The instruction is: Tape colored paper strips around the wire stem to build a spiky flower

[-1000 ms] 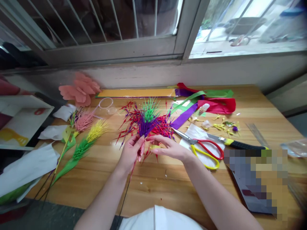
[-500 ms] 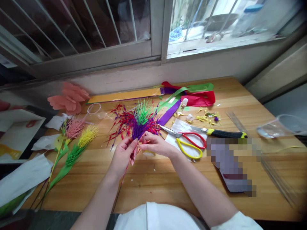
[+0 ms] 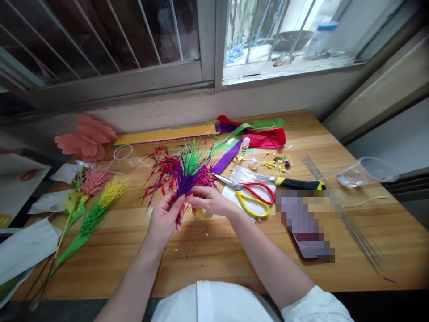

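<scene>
My left hand (image 3: 167,216) is closed round the base of an artificial flower head (image 3: 188,179), bright green spiky strands on top and purple ones below. A thin stem runs down from under that hand toward the table's front edge. My right hand (image 3: 208,201) has its fingertips pinched at the same base, from the right; exactly what lies between them is hidden. Behind the flower spreads a pile of red and purple paper sprigs (image 3: 161,174). A roll of yellowish tape (image 3: 203,213) shows partly below my right hand.
Right of my hands lie scissors (image 3: 254,197) with red and yellow handles, a black-handled cutter (image 3: 298,184), thin wires (image 3: 358,237) and a clear cup (image 3: 365,172). Finished flowers (image 3: 97,210) lie left; paper strips (image 3: 263,137) and a small bottle (image 3: 243,148) lie behind.
The view has shifted slightly, so things appear further left. Both hands stay at the flower's base, with my right fingers a little changed in position.
</scene>
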A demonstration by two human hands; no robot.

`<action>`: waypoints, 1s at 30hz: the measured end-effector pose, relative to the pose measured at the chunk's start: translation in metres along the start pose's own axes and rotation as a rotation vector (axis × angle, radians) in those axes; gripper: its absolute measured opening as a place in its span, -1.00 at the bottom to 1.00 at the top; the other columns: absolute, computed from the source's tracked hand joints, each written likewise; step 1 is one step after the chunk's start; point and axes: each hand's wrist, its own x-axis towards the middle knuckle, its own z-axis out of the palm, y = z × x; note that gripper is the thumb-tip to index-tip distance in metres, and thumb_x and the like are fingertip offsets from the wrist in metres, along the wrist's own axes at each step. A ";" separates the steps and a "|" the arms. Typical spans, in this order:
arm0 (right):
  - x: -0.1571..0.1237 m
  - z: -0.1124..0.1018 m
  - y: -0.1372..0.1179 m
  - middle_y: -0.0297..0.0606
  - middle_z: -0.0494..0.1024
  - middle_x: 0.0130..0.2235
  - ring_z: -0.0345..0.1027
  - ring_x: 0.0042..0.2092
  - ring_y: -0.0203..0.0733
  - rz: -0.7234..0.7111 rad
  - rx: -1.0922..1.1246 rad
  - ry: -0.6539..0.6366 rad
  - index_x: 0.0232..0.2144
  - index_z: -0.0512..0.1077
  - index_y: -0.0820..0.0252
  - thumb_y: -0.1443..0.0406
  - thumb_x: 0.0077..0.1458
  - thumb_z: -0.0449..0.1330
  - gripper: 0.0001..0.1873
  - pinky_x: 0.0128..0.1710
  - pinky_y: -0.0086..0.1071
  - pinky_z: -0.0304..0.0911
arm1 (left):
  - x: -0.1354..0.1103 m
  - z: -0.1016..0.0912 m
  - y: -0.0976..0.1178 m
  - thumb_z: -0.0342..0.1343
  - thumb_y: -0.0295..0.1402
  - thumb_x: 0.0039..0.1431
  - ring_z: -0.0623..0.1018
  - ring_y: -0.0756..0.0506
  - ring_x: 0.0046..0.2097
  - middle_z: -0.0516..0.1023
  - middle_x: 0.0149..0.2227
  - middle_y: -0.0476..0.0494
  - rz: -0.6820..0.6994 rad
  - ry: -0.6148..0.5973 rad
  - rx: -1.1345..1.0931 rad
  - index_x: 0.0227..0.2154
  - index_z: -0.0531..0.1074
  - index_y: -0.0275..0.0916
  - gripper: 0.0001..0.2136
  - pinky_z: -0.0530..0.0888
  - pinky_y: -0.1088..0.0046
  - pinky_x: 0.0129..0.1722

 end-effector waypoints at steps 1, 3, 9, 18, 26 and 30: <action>0.000 0.000 0.000 -0.39 0.38 -0.42 0.24 -0.37 -0.37 0.000 0.005 -0.006 -0.34 0.41 0.23 0.16 0.06 0.12 -0.76 -0.32 -0.48 0.17 | -0.001 0.000 0.000 0.17 -0.15 -0.05 0.20 0.11 -0.72 0.25 -0.73 0.15 -0.003 -0.004 -0.004 -0.49 0.30 -0.25 -0.73 0.18 0.67 -0.83; 0.000 -0.001 0.002 -0.39 0.39 -0.43 0.25 -0.37 -0.37 0.001 0.022 -0.016 -0.37 0.43 0.24 0.17 0.05 0.14 -0.76 -0.31 -0.47 0.18 | -0.002 0.001 -0.001 0.17 -0.15 -0.04 0.20 0.11 -0.71 0.25 -0.73 0.15 -0.009 -0.001 -0.011 -0.47 0.31 -0.25 -0.74 0.18 0.67 -0.82; 0.000 -0.001 0.007 -0.32 0.43 -0.32 0.29 -0.27 -0.33 0.020 0.110 -0.014 -0.30 0.42 0.24 0.17 -0.01 0.20 -0.73 -0.23 -0.44 0.21 | -0.002 -0.003 0.003 0.18 -0.17 -0.05 0.20 0.12 -0.71 0.25 -0.73 0.15 0.007 0.026 -0.035 -0.50 0.30 -0.24 -0.74 0.17 0.68 -0.82; 0.000 0.006 0.005 -0.39 0.36 -0.43 0.19 -0.48 -0.42 0.061 0.141 0.048 -0.29 0.36 0.21 0.11 0.01 0.16 -0.70 -0.57 -0.55 0.13 | 0.002 -0.005 0.003 0.20 -0.15 -0.09 0.21 0.11 -0.72 0.25 -0.74 0.13 -0.016 -0.004 0.014 -0.53 0.31 -0.24 -0.73 0.18 0.67 -0.83; -0.001 0.004 -0.001 -0.32 0.42 -0.35 0.28 -0.30 -0.31 -0.049 -0.073 0.210 -0.37 0.42 0.22 0.20 0.02 0.17 -0.81 -0.31 -0.45 0.20 | 0.003 0.000 0.003 0.17 -0.19 -0.03 0.17 0.14 -0.72 0.23 -0.73 0.16 -0.067 -0.031 -0.090 -0.53 0.25 -0.24 -0.74 0.13 0.71 -0.83; -0.003 0.005 -0.007 -0.30 0.45 -0.33 0.30 -0.27 -0.27 -0.089 -0.190 0.255 -0.34 0.44 0.17 0.21 0.04 0.16 -0.83 -0.29 -0.42 0.21 | 0.003 0.001 0.003 0.17 -0.19 -0.02 0.14 0.15 -0.72 0.21 -0.71 0.17 -0.114 -0.060 -0.222 -0.55 0.23 -0.24 -0.73 0.11 0.73 -0.84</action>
